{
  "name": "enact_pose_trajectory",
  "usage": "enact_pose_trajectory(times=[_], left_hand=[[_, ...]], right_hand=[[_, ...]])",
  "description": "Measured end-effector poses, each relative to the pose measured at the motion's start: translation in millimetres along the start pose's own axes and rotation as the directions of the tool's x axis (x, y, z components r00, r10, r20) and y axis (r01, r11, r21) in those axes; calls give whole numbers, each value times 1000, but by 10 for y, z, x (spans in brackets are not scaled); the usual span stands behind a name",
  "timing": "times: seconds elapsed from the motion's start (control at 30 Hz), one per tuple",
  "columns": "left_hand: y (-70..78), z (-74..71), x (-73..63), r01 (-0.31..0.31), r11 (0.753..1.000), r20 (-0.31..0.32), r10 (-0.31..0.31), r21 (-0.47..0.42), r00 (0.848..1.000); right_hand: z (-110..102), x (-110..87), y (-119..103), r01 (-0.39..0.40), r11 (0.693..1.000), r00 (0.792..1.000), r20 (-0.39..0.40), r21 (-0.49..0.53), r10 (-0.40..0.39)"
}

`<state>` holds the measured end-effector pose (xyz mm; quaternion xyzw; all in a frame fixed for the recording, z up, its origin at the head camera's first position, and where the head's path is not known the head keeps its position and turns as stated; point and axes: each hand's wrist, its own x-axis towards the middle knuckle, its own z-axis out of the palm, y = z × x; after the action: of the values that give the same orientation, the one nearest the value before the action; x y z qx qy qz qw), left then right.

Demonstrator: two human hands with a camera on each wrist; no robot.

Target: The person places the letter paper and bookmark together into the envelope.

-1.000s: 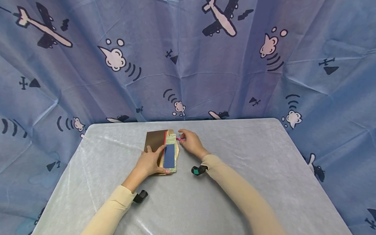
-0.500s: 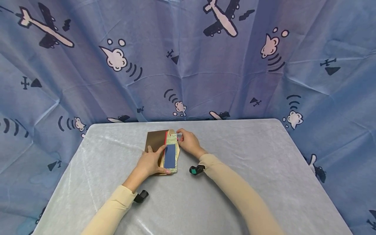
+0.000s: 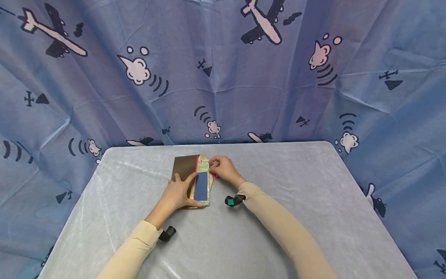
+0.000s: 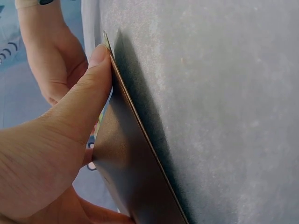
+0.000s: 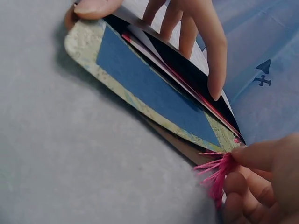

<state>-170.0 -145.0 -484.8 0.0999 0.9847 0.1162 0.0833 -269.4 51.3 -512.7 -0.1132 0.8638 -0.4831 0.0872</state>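
Note:
My left hand (image 3: 175, 192) holds a brown folder-like cover (image 3: 184, 166) and a bookmark (image 3: 201, 186). The bookmark has a pale green patterned border and a blue panel. My left thumb presses on its near corner; the other fingers spread over the cover. In the right wrist view, the cover gapes beside the bookmark, showing a dark inside and a red edge. My right hand (image 3: 225, 169) pinches the bookmark's far end by its pink tassel (image 5: 219, 175), whose strands hang below the fingertips. In the left wrist view, the brown cover (image 4: 133, 149) stands tilted above the table.
A pale grey cloth covers the table (image 3: 296, 201). Behind its far edge hangs a blue curtain (image 3: 223, 77) printed with planes. Black camera mounts (image 3: 168, 233) sit at both wrists.
My right hand has moved slightly left to the bookmark's far end, and the pink tassel now shows below its fingers. The left hand has kept its hold on the cover and bookmark.

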Motion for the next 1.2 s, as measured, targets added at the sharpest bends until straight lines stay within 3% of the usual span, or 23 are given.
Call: enact_pose_trajectory(times=[0.23, 0.37, 0.57, 1.2], left_hand=[[-10, 15, 8, 0, 1000, 0, 0, 3, 1000], [-15, 22, 13, 0, 1000, -3, 0, 5, 1000], [-9, 15, 6, -1, 1000, -6, 1, 6, 1000], [-16, -2, 2, -18, 1000, -11, 18, -3, 1000]], right_hand=[[16, -73, -13, -15, 999, 999, 43, 37, 13], [19, -105, 9, 60, 996, 997, 52, -64, -57], [40, -132, 55, 132, 956, 991, 28, -260, -129], [94, -152, -6, 136, 886, 991, 63, -444, -121]])
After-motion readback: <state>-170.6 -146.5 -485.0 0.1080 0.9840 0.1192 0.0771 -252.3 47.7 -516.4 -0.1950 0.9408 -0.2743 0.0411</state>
